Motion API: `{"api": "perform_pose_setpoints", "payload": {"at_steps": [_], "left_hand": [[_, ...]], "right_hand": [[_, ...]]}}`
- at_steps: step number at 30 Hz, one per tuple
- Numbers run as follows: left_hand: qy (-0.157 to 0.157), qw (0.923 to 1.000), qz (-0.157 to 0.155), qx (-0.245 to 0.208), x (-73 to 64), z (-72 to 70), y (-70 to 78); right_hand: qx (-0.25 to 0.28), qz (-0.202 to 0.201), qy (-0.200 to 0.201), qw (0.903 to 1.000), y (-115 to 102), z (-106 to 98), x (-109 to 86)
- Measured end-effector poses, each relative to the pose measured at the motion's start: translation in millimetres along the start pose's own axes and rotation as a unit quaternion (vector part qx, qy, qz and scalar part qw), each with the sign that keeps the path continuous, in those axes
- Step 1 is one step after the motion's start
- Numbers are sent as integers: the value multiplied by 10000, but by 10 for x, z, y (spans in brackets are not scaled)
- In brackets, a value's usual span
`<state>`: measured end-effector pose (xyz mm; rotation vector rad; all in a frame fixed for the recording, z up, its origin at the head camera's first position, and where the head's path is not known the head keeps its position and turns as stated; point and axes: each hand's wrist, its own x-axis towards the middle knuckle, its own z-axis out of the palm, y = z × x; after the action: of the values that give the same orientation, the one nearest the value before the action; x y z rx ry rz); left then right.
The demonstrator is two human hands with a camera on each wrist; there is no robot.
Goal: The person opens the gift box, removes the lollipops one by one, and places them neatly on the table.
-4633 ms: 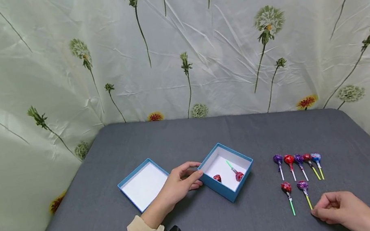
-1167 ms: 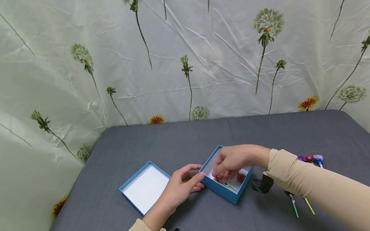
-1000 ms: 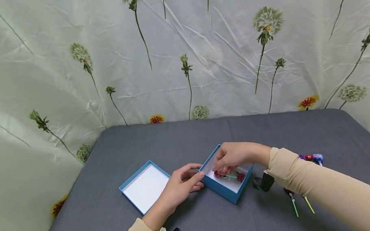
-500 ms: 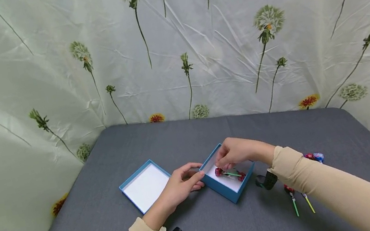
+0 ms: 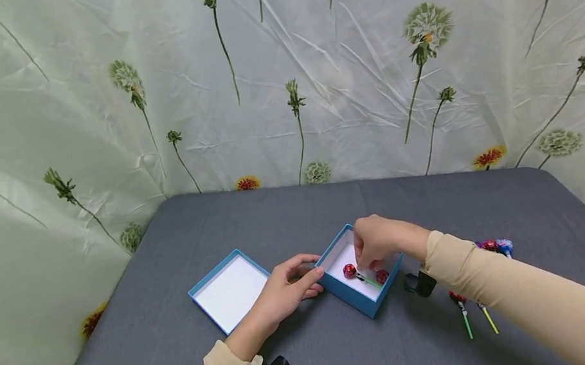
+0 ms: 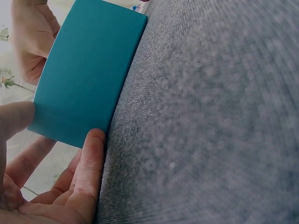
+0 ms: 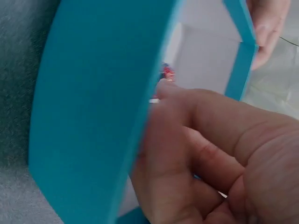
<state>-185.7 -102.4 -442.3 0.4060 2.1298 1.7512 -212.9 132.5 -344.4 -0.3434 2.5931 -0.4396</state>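
My left hand holds the near-left corner of an open blue box, thumb at the rim and fingers along its side. In the left wrist view, fingertips press on the blue wall. Inside the white interior lies a red-wrapped lollipop with a green stick, beside a second red lollipop. My right hand reaches in over the far right side, thumb and forefinger pinching a lollipop close to the wrapper. The right wrist view shows the box wall partly hiding those fingertips; red wrapper shows just beyond them.
The box's shallow blue lid lies inside-up to the left. Right of the box are several lollipops, partly covered by the right sleeve; a green-stick one and a yellow stick show. A flower-print curtain hangs behind the table.
My right hand has moved from the loose lollipops into the box and lately shifted slightly right there. The lollipops inside lie differently, the left one's green stick now pointing right. The left hand keeps its hold.
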Motion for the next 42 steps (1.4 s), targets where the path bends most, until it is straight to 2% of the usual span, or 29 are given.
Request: {"api": "perform_pose_setpoints", "payload": {"at_steps": [7,19,23,28,37,42], "left_hand": [[-23,9999,103,-96,0,16,3],[-82,9998,139,-63,-34,15,17],[-65,9999,155,-42,-38,10,18],[-52,9999,137,-7,-41,-1,19],[-71,9999,116,26,-49,-11,16],[-93,9999,132,-12,-40,-7,9]], "right_hand": [[105,174,-75,9998,-4,89,42],[227,-362,275,9987,-26,172,109],[236,-237,260,9991,-12,145,63],[174,-87,148,9997,6,155,20],[-100,-153,305,9994,-1,227,48],[-289,-142,238,9992,-11,208,59]]}}
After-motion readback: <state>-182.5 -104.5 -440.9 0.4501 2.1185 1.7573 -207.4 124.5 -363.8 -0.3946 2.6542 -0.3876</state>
